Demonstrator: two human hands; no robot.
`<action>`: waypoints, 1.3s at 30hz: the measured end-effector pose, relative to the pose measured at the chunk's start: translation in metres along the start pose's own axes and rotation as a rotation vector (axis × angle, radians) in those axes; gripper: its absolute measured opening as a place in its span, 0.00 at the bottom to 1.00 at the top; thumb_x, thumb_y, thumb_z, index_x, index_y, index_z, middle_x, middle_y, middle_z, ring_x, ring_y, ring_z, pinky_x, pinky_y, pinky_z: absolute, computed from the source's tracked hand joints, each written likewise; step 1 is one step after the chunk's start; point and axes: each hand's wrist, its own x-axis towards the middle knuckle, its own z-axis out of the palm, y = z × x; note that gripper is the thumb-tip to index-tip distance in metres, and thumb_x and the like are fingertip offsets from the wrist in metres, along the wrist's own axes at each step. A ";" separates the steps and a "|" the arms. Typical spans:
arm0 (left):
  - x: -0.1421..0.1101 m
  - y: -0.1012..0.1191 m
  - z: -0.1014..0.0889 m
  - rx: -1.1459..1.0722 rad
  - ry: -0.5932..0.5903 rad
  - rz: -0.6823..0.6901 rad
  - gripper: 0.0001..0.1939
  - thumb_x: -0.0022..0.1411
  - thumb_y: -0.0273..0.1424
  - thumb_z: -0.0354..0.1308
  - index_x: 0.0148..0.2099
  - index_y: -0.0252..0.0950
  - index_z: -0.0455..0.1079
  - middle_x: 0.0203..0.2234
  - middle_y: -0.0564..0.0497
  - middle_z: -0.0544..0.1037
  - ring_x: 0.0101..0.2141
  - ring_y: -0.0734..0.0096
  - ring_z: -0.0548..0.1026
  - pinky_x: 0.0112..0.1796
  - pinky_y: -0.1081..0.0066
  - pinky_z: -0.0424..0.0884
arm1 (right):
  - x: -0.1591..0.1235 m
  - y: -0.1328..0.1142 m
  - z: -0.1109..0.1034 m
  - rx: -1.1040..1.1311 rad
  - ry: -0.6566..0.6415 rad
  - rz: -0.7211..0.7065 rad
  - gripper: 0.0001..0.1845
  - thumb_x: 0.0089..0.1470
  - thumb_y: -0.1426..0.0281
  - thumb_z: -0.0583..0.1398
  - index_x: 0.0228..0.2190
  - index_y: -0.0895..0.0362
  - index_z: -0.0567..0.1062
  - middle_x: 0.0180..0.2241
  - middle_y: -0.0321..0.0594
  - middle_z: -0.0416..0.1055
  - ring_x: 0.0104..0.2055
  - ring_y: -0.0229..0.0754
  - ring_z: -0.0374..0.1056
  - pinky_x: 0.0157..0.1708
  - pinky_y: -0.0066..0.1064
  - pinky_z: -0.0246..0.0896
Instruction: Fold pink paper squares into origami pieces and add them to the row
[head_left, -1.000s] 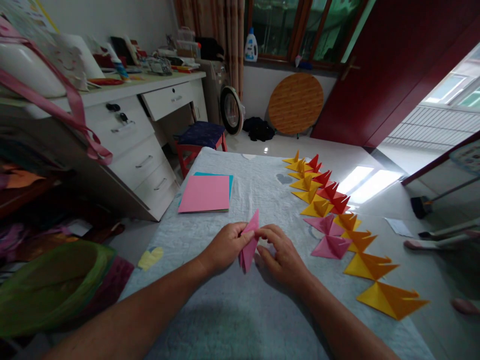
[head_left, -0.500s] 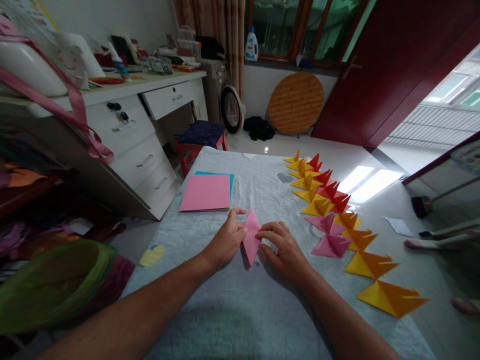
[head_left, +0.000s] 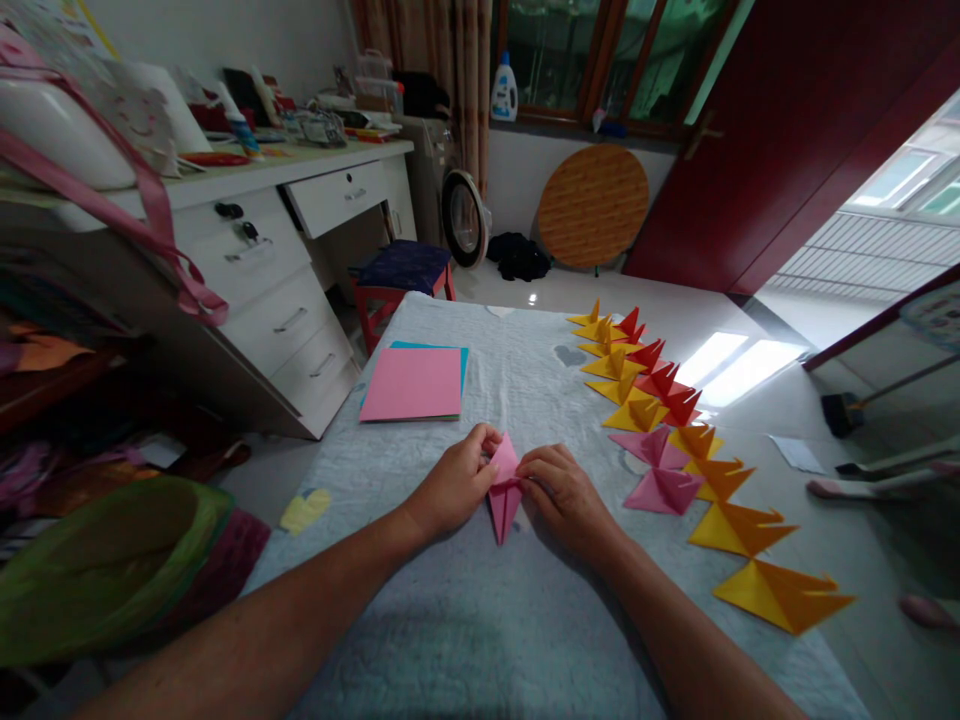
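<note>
A pink folded origami paper [head_left: 505, 505], long and diamond-shaped, is held between my two hands just above the cloth. My left hand [head_left: 459, 478] pinches its left edge with thumb and fingers. On the other side my right hand [head_left: 561, 492] grips the right edge near the middle. The lower half shows a narrow slit down its centre, and a fold crosses the middle. To the right stand two finished pink paper cranes [head_left: 664, 490]. A stack of square paper [head_left: 412, 385], pink on top with blue beneath, lies ahead to the left.
Rows of yellow paper cranes [head_left: 742, 527] and red paper cranes [head_left: 679, 400] line the right side of the cloth-covered table [head_left: 420, 650]. A green-lined bin [head_left: 112, 570] stands at the left, a stool [head_left: 405, 268] beyond the table's far-left corner.
The upper layer of the pink paper now shows a crosswise fold and an open slit below it. Both hands have shifted slightly, with the paper a little nearer me.
</note>
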 end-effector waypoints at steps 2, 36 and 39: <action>0.001 -0.001 -0.003 0.167 0.014 0.057 0.10 0.58 0.22 0.50 0.41 0.36 0.67 0.39 0.49 0.72 0.41 0.66 0.72 0.45 0.65 0.67 | 0.001 0.002 0.002 -0.026 -0.011 0.021 0.10 0.63 0.75 0.54 0.32 0.57 0.74 0.33 0.41 0.73 0.37 0.42 0.64 0.41 0.35 0.59; 0.007 -0.007 -0.018 0.614 -0.066 0.061 0.09 0.62 0.30 0.57 0.29 0.37 0.66 0.28 0.51 0.72 0.33 0.66 0.70 0.35 0.69 0.62 | 0.000 -0.002 0.012 -0.253 -0.068 0.120 0.12 0.60 0.78 0.56 0.33 0.55 0.79 0.34 0.42 0.70 0.38 0.43 0.62 0.40 0.34 0.59; 0.007 -0.008 -0.019 0.617 -0.080 0.073 0.07 0.62 0.29 0.56 0.30 0.37 0.66 0.28 0.51 0.72 0.33 0.66 0.70 0.35 0.69 0.62 | -0.004 -0.009 0.011 -0.359 -0.159 0.091 0.11 0.60 0.79 0.57 0.37 0.55 0.78 0.37 0.43 0.71 0.39 0.44 0.61 0.43 0.36 0.58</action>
